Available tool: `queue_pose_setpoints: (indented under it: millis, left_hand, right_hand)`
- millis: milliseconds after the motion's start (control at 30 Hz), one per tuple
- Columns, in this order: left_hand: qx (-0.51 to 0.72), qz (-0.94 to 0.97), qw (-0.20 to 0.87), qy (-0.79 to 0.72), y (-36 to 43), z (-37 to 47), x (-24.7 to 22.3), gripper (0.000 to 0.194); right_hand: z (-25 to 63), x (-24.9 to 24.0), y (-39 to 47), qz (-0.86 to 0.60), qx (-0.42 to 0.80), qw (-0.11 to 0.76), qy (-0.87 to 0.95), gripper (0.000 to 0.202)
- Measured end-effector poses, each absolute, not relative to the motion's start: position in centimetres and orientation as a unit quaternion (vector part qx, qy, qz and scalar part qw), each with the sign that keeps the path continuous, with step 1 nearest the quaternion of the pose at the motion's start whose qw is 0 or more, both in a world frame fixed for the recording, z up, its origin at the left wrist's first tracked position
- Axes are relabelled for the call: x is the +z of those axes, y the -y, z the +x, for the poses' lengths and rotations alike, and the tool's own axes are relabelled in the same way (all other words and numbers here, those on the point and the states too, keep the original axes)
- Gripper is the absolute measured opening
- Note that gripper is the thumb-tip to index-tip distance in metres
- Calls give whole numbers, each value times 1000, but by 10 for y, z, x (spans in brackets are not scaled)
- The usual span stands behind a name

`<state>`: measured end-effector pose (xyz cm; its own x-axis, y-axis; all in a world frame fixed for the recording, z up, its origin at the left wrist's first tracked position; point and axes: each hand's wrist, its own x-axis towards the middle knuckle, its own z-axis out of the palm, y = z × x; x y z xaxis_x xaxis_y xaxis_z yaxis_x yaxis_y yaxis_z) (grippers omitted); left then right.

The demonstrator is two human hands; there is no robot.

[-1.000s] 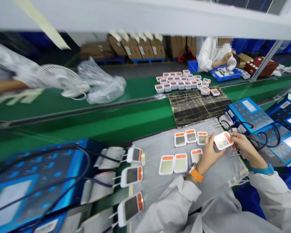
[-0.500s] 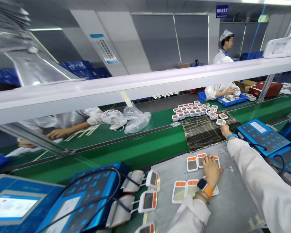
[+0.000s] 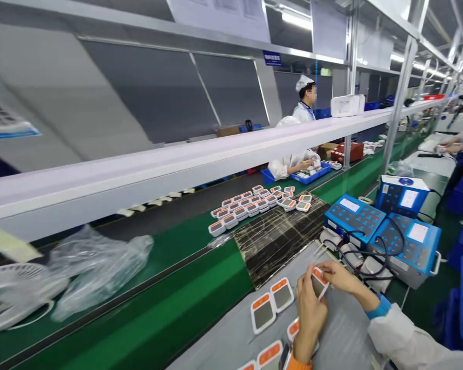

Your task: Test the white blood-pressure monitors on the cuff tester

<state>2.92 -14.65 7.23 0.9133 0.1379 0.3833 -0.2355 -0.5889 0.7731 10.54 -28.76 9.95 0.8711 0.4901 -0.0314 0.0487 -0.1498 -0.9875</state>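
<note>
Both hands meet over the grey work surface (image 3: 339, 329) around a small white handheld device (image 3: 319, 283) with an orange strip and a grey screen. My left hand (image 3: 309, 308) grips it from the left, and my right hand (image 3: 339, 279) pinches its upper right side. My fingers cover part of the device. Left of my hands, two similar devices (image 3: 263, 313) lie side by side on the grey surface. Another device (image 3: 293, 329) is partly hidden behind my left wrist. More of the same kind (image 3: 269, 354) lie at the bottom edge of the view.
A dark taped board (image 3: 280, 236) bridges toward the green belt (image 3: 165, 257), where many such devices (image 3: 250, 205) stand in rows. Blue test boxes (image 3: 355, 218) with black cables stand to the right. Crumpled clear plastic (image 3: 104, 272) lies left. A co-worker's hands are over a blue tray (image 3: 312, 174).
My view has swung right. My right hand has drawn back from the dark board with the device. My left hand has lifted off the laid-out devices and now grips it too.
</note>
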Motion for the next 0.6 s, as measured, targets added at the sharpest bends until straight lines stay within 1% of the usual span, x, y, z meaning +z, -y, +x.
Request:
queue_pose_setpoints:
  millis: [67,100,200,300,400,500,567,600]
  left_hand:
    - [207,857,468,64,155,25,84,93]
    - [207,854,471,76,160,23,92,93]
    - [198,854,466,120,172,22,115,99]
    - [188,861,453,130,177,23,131,105]
    - [176,875,431,133,179,22,139,110]
    - [165,892,403,122,176,28,129,106]
    - [157,900,399,80,171,40,114,99]
    - [155,897,410,46,167,48,105,94]
  right_hand:
    - [97,106,305,-702,192,670,144,35]
    - [94,111,312,-695,193,682,122,36]
    - [92,124,329,-683,170,707,67,43]
    - [92,129,337,-666,166,727,37,47]
    - [90,124,338,-668,161,726,36,47]
    - [94,111,334,-706,148,688,80,47]
    - [105,102,329,-774,111,611,125,43]
    - [114,98,327,-820,72,550,143,39]
